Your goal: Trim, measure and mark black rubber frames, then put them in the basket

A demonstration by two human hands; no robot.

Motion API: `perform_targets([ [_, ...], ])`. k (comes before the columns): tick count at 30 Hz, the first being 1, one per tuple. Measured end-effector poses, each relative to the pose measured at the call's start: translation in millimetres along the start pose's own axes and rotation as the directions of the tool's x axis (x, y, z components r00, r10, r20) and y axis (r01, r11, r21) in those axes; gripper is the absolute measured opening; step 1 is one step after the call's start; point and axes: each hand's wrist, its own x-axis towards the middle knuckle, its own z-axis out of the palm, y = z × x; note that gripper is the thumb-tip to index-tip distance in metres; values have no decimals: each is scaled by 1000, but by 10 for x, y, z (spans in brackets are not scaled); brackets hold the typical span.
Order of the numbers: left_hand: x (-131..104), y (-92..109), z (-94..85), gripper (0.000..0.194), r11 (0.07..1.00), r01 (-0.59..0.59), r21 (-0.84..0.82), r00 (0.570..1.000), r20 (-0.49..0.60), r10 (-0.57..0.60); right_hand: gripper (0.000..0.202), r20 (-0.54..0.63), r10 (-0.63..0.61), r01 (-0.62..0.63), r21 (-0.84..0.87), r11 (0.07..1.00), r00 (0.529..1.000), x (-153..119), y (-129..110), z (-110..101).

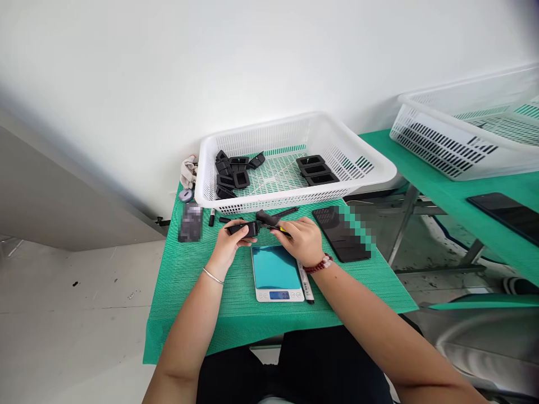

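Near the middle of the frame, we see our left hand (pixel 227 247) pinching a small, black, box-shaped part (pixel 251 228), thumb on its near face and fingers curled beneath. Just to the right, our right hand (pixel 305 239) is closed around a slim tool with yellow on its handle (pixel 284 229), its front end reaching toward the part; we cannot tell whether the two touch. Below our hands, at the lower centre, lies a flat silver digital scale with a shiny teal plate (pixel 275 272), its display reading 0.0, and a white marker with a black cap (pixel 306 283) lies along its right edge. Above centre stands a white perforated plastic basket (pixel 295 198), with a jumbled pile of black hollow pieces (pixel 240 178) at its left and a neat row of black rectangular frames (pixel 314 168) at its right, all over green mesh cloth (pixel 227 320).
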Motion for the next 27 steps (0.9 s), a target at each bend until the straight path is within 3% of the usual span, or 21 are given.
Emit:
perform_targets([
  [11,22,-20,-25,41,1000,-10,-21,1000,11,10,16,48,-21,20,25,999,999,21,-20,-27],
  [16,31,-34,-33,40,999,-20,-37,1000,-4,20,19,113,-88,82,58,995,990,11,-49,-19],
  [27,7,-1,-1,45,1000,8,-22,1000,7,-8,13,10,-48,48,30,998,999,24,-8,-22],
])
